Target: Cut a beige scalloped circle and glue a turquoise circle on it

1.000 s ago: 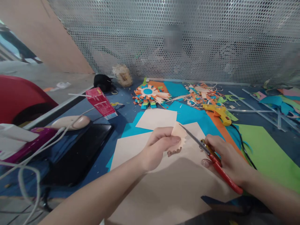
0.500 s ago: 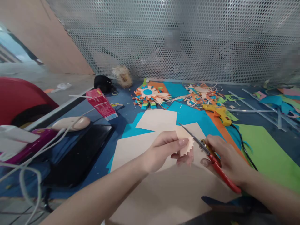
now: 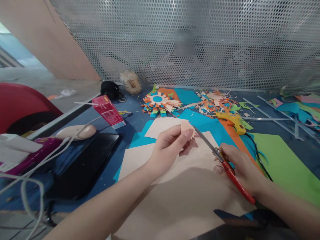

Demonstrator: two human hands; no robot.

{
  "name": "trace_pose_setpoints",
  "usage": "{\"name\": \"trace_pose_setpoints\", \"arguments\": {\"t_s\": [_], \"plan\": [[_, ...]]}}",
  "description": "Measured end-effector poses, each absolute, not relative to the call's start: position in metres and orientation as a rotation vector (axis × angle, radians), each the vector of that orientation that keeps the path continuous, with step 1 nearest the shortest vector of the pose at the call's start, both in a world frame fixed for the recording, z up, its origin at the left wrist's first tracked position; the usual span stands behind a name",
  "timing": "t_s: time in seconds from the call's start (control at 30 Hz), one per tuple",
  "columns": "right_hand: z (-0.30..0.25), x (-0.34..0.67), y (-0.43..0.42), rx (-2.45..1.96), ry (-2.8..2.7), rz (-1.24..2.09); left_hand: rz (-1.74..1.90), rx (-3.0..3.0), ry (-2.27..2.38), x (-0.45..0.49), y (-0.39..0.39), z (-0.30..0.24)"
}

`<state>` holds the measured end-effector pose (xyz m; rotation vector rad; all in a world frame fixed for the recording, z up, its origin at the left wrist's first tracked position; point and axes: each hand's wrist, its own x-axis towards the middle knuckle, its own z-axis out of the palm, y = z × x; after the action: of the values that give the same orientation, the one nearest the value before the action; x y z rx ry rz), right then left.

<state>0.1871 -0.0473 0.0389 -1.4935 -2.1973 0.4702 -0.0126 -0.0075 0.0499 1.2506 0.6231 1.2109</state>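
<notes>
Paper piece (image 3: pixel 188 127) is pinched by L hand (image 3: pixel 167 149) over beige sheet (image 3: pixel 175 200), scissors (image 3: pixel 222 160) gripped by R hand (image 3: pixel 243 170) mid-cut; edge-to-blade alignment needed.

This is a craft workshop. The blue counter (image 3: pixel 140 115) is strewn with coloured paper sheets (image 3: pixel 282 160) and a heap of snipped scraps (image 3: pixel 212 100), with a layered paper rosette (image 3: pixel 160 101) among them. A yellow glue gun (image 3: pixel 233 120) lies near clear glue sticks (image 3: pixel 270 117) (its black cord trails forward). Red-handled scissors (image 3: pixel 235 181) meet a small beige cut-out (image 3: pixel 188 126), and a perforated metal screen (image 3: pixel 225 43) closes off the back.
</notes>
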Motion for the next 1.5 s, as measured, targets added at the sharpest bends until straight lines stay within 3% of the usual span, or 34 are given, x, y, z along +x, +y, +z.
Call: {"name": "trace_pose_setpoints", "arguments": {"t_s": [0.63, 1.5], "plan": [[0.0419, 0.188, -0.0446, -1.464, -2.088, 0.736, 1.509, 1.185, 0.73, -0.0148, 0.0011, 0.0441], [0.0477, 0.1868, -0.0454, -1.522, -2.197, 0.593, 1.678, 1.151, 0.718, -0.0148, -0.005, 0.0492]]}}
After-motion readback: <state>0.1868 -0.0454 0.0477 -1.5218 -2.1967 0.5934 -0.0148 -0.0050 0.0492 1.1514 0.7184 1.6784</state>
